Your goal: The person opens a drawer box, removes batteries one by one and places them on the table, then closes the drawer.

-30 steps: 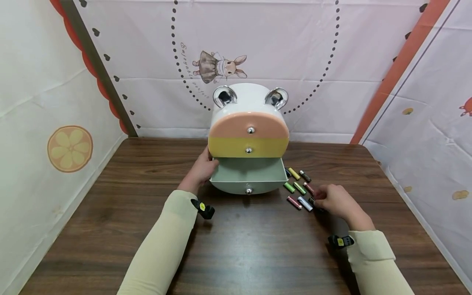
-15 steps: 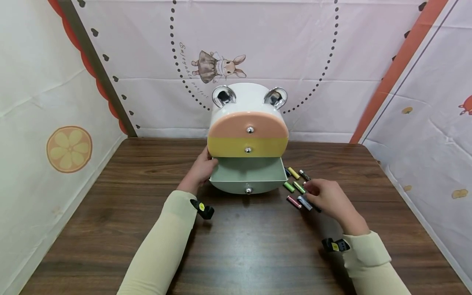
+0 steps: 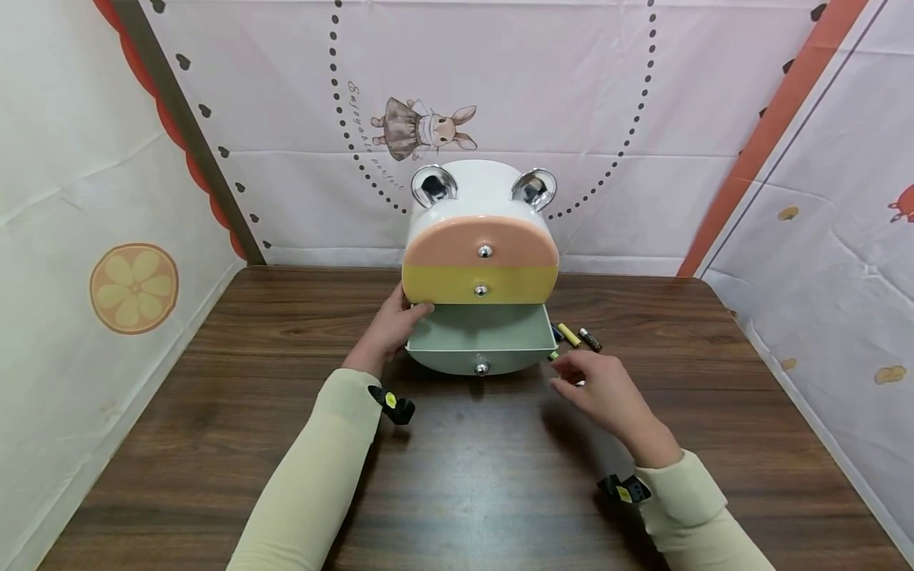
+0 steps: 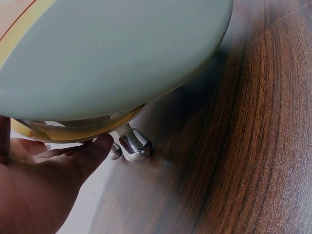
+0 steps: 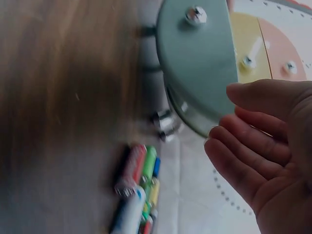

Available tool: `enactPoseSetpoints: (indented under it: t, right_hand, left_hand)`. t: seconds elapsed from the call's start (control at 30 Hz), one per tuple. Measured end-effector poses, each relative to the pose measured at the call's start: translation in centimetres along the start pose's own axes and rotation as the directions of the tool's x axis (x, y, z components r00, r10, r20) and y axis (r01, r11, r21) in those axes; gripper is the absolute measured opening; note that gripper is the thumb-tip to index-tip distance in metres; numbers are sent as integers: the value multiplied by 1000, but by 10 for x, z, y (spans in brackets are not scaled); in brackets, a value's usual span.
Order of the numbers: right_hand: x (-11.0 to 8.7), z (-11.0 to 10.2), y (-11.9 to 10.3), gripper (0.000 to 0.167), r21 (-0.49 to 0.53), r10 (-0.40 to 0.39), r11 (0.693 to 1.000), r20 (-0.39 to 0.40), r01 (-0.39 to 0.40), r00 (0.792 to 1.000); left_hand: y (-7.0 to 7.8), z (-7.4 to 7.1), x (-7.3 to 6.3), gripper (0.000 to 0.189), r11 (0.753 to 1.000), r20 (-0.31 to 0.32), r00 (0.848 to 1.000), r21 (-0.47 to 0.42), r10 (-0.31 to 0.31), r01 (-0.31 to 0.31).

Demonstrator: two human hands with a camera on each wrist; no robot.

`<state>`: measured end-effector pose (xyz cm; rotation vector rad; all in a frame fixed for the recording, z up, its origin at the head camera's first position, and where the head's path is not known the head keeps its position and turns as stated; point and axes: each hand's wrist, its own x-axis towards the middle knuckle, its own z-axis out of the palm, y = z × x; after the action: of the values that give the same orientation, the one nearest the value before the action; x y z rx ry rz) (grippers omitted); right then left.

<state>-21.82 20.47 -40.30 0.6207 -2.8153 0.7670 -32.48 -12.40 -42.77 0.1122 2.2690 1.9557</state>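
Observation:
A small drawer cabinet (image 3: 480,234) with a white body, peach and yellow fronts and two silver ears stands on the table. Its green bottom drawer (image 3: 443,362) is pulled out, with nothing visible inside. My left hand (image 3: 389,327) grips the cabinet's left side, the thumb at the front edge just above the drawer. My right hand (image 3: 598,390) hovers right of the drawer's front, thumb and loosely bent fingers apart, holding nothing in the right wrist view. Beneath it lie several batteries, among them a red battery (image 5: 133,165) and a white battery (image 5: 128,214); the hand hides most of them from the head view.
Beside the drawer's right side lie a yellow battery (image 3: 569,335) and a black battery (image 3: 589,339). Silver ball-shaped feet (image 4: 136,148) carry the cabinet. The wooden table (image 3: 457,492) meets printed cloth walls (image 3: 286,182) at the back and both sides.
My right hand has moved left across the batteries, from their right end to close by the drawer. The left thumb has shifted slightly right along the drawer opening; the cabinet stays put.

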Motion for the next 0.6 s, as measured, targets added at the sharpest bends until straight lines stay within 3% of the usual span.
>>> enactPoseSetpoints:
  t: [0.17,0.4,0.6]
  right_hand:
    - [4,14,-10,19,-21,-44,999,-7,43,999]
    - [12,31,-24,20,15,-71,997,-20,71,997]
    - [17,42,-35,24,-2,-83,997,-46,83,995]
  left_hand:
    - [3,0,0,69,998,10,1000,-51,-26,26]
    - [27,1,-17,64,995,37,999,-89,-39,42]
    - [26,2,-18,60,996,33,999,-89,-17,20]
